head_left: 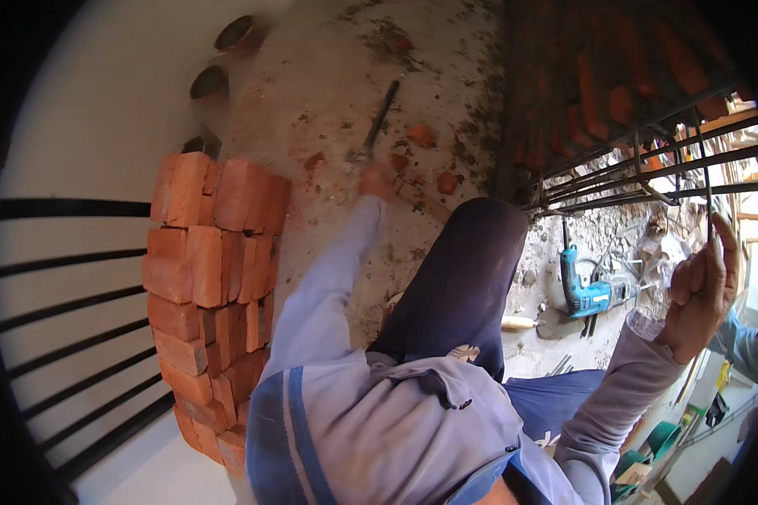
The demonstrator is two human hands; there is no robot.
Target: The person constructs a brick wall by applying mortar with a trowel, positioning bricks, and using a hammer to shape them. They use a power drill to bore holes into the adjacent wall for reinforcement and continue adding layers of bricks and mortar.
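Note:
My left hand [377,180] reaches out over the dusty, rubble-strewn floor, its fingers blurred. It is right beside the metal end of a dark-handled tool [382,120] that resembles a hammer; whether it grips the tool does not show. Off to the right, my right hand [701,290] is raised with its fingers closed around the lower end of a thin dark rod [706,172]. That rod runs up past the black metal bars [691,164]. Small broken brick pieces [421,135] lie near the tool.
A tall stack of orange bricks [210,278] stands close on my left, beside a black railing [76,269]. Dark buckets [209,82] sit farther off. A teal power drill [594,290] lies to the right. Another person's blue sleeve [745,347] shows beyond my right hand.

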